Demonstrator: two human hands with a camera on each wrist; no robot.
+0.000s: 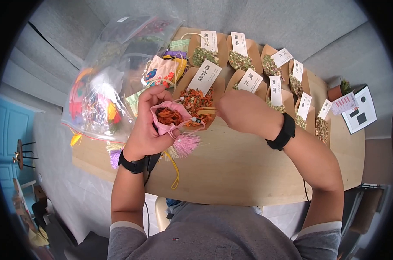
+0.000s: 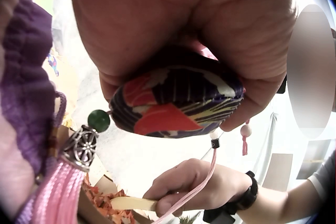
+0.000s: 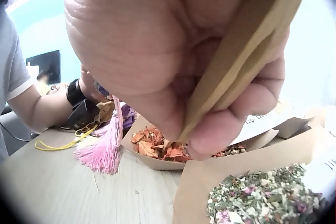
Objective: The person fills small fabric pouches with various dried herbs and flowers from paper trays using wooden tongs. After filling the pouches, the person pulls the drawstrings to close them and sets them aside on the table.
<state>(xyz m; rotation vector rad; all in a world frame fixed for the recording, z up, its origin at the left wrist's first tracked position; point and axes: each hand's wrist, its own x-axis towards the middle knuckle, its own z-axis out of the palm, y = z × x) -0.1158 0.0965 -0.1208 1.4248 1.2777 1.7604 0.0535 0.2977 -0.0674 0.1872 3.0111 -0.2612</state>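
Observation:
My left hand [image 1: 143, 128] holds a small pink drawstring pouch [image 1: 165, 129], its mouth spread upward and filled with orange dried petals [image 1: 168, 116]. In the left wrist view the pouch's underside [image 2: 176, 106] shows a dark, red and white pattern, with thumb and fingers around it. A pink tassel [image 1: 187, 145] hangs from it, with a green bead [image 2: 98, 121]. My right hand [image 1: 244, 112] grips wooden tongs [image 3: 239, 50], whose tips point down into the paper tray [image 1: 220, 89] of orange petals [image 3: 157, 145], just right of the pouch.
Several more paper trays of dried herbs [image 1: 240, 60] with white label cards stand behind and to the right. A large clear plastic bag [image 1: 118, 65] lies at the left, beside patterned pouches [image 1: 161, 69]. A yellow cord [image 1: 175, 171] lies in front. At far right stand a potted plant [image 1: 344, 84] and a white-faced board [image 1: 361, 108].

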